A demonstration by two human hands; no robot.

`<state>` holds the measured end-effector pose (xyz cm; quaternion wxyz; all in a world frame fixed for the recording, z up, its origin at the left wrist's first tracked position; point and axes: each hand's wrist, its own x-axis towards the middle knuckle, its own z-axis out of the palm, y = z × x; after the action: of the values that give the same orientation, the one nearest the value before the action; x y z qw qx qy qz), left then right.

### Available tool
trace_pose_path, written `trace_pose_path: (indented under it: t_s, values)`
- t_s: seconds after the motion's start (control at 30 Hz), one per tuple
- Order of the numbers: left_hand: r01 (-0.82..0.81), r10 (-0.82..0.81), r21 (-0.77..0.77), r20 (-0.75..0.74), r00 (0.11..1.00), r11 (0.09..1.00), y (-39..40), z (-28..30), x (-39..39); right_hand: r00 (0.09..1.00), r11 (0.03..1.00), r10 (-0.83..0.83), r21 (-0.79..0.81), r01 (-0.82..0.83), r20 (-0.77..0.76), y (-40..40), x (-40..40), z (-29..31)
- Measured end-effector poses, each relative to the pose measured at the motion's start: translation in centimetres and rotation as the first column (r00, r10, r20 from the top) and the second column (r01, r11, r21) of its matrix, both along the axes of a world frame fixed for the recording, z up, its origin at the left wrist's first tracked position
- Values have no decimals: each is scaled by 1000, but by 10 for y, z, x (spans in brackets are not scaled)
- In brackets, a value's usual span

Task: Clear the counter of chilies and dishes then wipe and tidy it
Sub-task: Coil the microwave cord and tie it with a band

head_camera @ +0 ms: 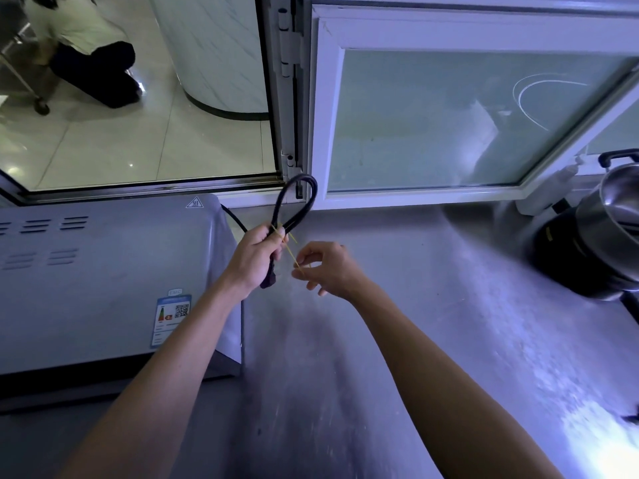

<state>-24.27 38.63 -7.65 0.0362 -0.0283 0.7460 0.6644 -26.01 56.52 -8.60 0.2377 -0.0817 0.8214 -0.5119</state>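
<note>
Above the counter (415,305), left hand (257,252) grips looped black cord (297,198); right hand (325,267) fingers pinch yellow band (292,252).

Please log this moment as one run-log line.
left hand: grips looped black power cord | right hand: stretches thin yellow rubber band | steel counter: bare

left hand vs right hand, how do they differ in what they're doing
The left hand is fisted around the folded black cord; the right hand pinches the yellow rubber band with loose fingers. The left hand sits higher, the right hand lower. Both hover above the counter.
</note>
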Motion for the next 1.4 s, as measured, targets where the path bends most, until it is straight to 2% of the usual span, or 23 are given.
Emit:
trace_pose_path:
  t_s: [0.07,0.17,0.27,0.43,0.63,0.77,0.87,0.93,1.0,1.1,1.2,1.27,1.33,1.4]
  values:
    - [28,-28,-40,0,1000,999,0,-1,1,1000,1000,-3,7,3,-23,-3,-5,-1]
    - [14,-14,-4,38,999,1000,0,0,0,998,999,-9,41,12,-67,2,-16,0]
    - [43,-43,-22,6,999,999,1,-2,-2,994,996,-2,88,11,-108,16,-23,-4]
    - [17,-17,-9,21,1000,1000,2,-3,-3,993,992,3,126,12,-116,33,-18,-13]
    - [37,-36,-5,32,999,999,3,-6,-2,992,982,107,160,-96,-62,48,-10,3]
    - [-9,7,33,39,999,999,2,-4,-3,984,987,163,-23,-161,67,55,2,28]
    - [-15,13,47,38,999,999,3,-2,-2,976,969,211,-145,-201,60,57,13,38]
    - [-21,19,45,45,999,999,3,0,-1,981,937,183,-314,-152,71,54,19,39]
    - [-25,22,51,51,998,998,4,3,-1,983,857,106,-514,-14,151,46,25,36]
    - [-24,21,56,60,998,998,4,3,1,911,616,17,-722,315,412,30,34,26]
    - [-23,17,65,81,997,998,4,2,3,811,345,9,-762,547,586,14,39,20]
    - [-24,18,71,93,995,997,4,3,3,764,205,25,-751,627,645,5,39,20]
    - [-25,17,91,82,996,996,4,4,4,751,132,27,-747,652,660,-3,38,23]
    - [-33,27,109,59,998,994,4,5,4,749,108,9,-745,658,663,-8,37,26]
